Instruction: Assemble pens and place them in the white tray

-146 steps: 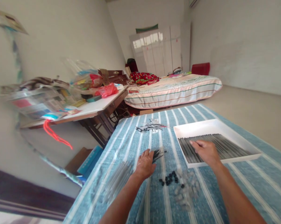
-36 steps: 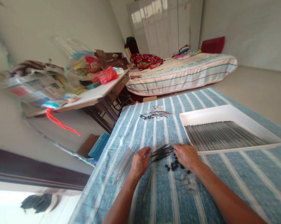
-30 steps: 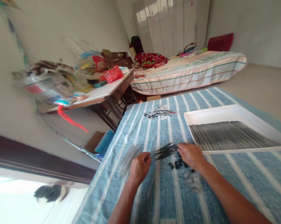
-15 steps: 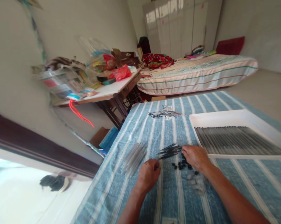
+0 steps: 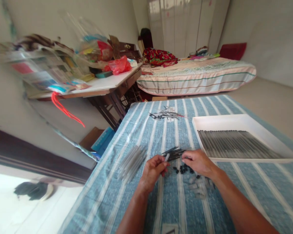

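Note:
My left hand (image 5: 152, 169) is closed around a clear pen barrel (image 5: 167, 157) whose tip sticks out toward the right. My right hand (image 5: 196, 162) lies just right of it with fingers pinched at a bundle of thin black refills (image 5: 172, 152). Small black caps (image 5: 182, 169) lie on the cloth between and under my hands. Clear pen caps (image 5: 197, 189) are scattered beside my right wrist. A pile of clear barrels (image 5: 132, 161) rests left of my left hand.
A white tray (image 5: 236, 121) holding several assembled pens (image 5: 236, 144) sits at the right on the blue striped tablecloth (image 5: 166, 201). More loose pen parts (image 5: 164, 114) lie at the table's far end. A cluttered desk (image 5: 95, 86) and a bed (image 5: 197, 78) stand beyond.
My right hand left the tray and came to the refills. My left hand picked a clear barrel off the cloth and raised it toward the right hand. The camera view shifted.

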Tool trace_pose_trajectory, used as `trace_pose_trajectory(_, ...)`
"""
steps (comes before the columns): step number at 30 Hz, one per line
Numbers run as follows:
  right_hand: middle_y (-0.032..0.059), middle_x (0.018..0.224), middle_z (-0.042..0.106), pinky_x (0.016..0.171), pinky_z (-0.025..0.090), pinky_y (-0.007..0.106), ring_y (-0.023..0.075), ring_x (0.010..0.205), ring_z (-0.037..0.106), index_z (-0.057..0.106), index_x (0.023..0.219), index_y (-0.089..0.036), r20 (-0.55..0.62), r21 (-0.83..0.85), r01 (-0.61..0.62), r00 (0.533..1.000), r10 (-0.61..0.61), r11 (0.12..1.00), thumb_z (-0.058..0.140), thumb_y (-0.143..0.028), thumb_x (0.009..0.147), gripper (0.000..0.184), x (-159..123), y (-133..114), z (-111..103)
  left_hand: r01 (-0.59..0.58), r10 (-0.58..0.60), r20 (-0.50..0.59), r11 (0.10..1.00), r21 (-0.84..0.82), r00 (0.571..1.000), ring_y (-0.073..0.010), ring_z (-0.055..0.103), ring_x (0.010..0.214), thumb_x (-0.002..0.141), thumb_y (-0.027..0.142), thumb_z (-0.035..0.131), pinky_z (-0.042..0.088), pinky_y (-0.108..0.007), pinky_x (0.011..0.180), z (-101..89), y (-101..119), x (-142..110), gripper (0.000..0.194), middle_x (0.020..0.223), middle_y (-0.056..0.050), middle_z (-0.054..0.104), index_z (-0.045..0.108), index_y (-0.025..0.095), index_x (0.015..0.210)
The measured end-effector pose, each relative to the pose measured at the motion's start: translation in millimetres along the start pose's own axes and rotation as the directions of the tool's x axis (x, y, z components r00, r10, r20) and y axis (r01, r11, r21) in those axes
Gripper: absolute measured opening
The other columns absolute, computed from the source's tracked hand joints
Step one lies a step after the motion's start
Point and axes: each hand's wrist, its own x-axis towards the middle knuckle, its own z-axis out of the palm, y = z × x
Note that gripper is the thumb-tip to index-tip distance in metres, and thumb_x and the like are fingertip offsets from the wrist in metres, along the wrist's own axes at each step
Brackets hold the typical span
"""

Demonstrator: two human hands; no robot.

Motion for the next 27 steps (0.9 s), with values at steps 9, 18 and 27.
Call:
trace_pose_trajectory(9, -0.0032, 0.056, 0.056, 0.053, 0.033, 0.019, 0.0102, 0.054, 0.048, 0.066, 0.070, -0.016, 0.075, 0.113, -0.014, 0.997, 0.005, 0.993, 0.051, -0.025, 0.077, 0.018, -4.0, 5.7, -3.9, 0.005, -0.001, 0.018, 0.975, -0.221, 1.000, -0.0073, 0.052, 0.054, 0.070, 0.028, 0.069, 0.035, -0.018, 0.046, -12.8, -0.7, 0.0, 0.024, 0.074, -0.001, 0.065, 0.057, 0.016, 0.087)
trace_pose_trajectory(18, -0.0043, 0.054, 0.052, 0.049, 0.029, 0.019, 0.0090, 0.051, 0.044, 0.064, 0.069, -0.015, 0.155, 0.152, -0.039, 0.988, 0.016, 0.988, 0.052, -0.025, 0.076, 0.017, -6.2, 9.3, -2.6, 0.074, -0.065, 0.047, 0.970, -0.233, 0.997, -0.0057, 0.047, 0.045, 0.072, 0.028, 0.066, 0.030, -0.018, 0.041, -8.3, -4.7, -1.0, 0.034, 0.067, -0.002, 0.066, 0.060, 0.014, 0.102)
trace_pose_trajectory(27, -0.0016, 0.059, 0.062, 0.052, 0.027, 0.022, 0.0111, 0.056, 0.052, 0.067, 0.073, -0.019, 0.159, -0.102, 0.032, 0.987, -0.016, 0.994, 0.053, -0.027, 0.078, 0.017, -5.1, -18.5, 14.0, 0.082, -0.066, 0.091, 0.978, -0.192, 0.994, -0.0058, 0.047, 0.042, 0.074, 0.032, 0.066, 0.028, -0.018, 0.040, -6.5, -8.3, -3.2, 0.030, 0.065, -0.002, 0.067, 0.064, 0.014, 0.098)
